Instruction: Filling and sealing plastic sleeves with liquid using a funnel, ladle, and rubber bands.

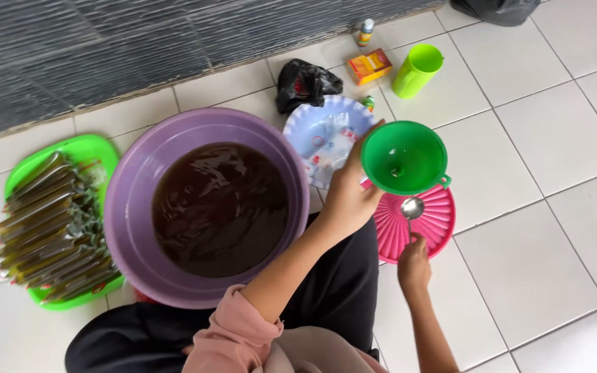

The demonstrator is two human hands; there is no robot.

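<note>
At centre right of the frame the left hand (347,197) grips a green funnel (404,157) by its rim, above a pink ribbed lid (437,224) on the floor. Just below, the right hand (414,266) pinches the handle of a metal spoon (412,211). The funnel looks light, stiff plastic, best held at the rim. A purple basin (133,200) of dark liquid sits centre left.

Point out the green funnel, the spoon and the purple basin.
green funnel (404,157): head view, on its inner wall, held up by the left hand.
spoon (412,207): head view, on its bowl, handle in the right hand.
purple basin (133,179): head view, on its bare left rim.
</note>
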